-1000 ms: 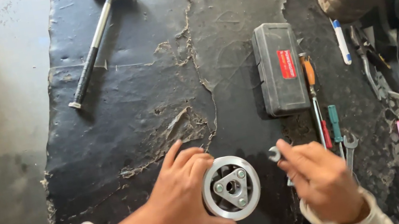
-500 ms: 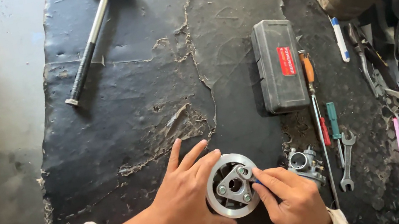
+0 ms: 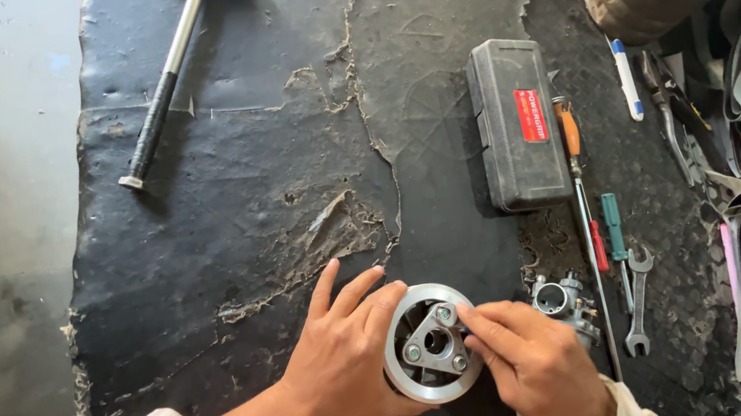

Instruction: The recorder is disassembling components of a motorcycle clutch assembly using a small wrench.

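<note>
My left hand point(image 3: 342, 360) cups the left rim of a round metal wheel point(image 3: 428, 344), fingers spread over its upper edge and grasping it. The wheel lies flat on the black mat point(image 3: 231, 222) near the bottom of the view, its open face turned up toward me, so its axis runs straight up out of the surface; being round, it has no long axis in the plane. Inside it sits a 3-cornered plate with 3 bolts.

My right hand point(image 3: 530, 363) rests at the wheel's right rim, fingertips pinched at the bolt nearest the upper right edge; whether they hold anything small, I cannot tell.

Just right of that hand lies a small metal carburettor point(image 3: 562, 301). Beyond it, a long screwdriver point(image 3: 588, 231), a green-handled screwdriver point(image 3: 616, 241) and a wrench point(image 3: 638, 298) lie roughly parallel, pointing away from me. A grey tool case point(image 3: 516, 123) lies shut, contents hidden. A hammer point(image 3: 173, 65) lies diagonally at upper left.

Compared with 0.5 s ago, the wheel and my left hand keep their places; my right fingertips have moved from the centre plate outward to the rim.
</note>
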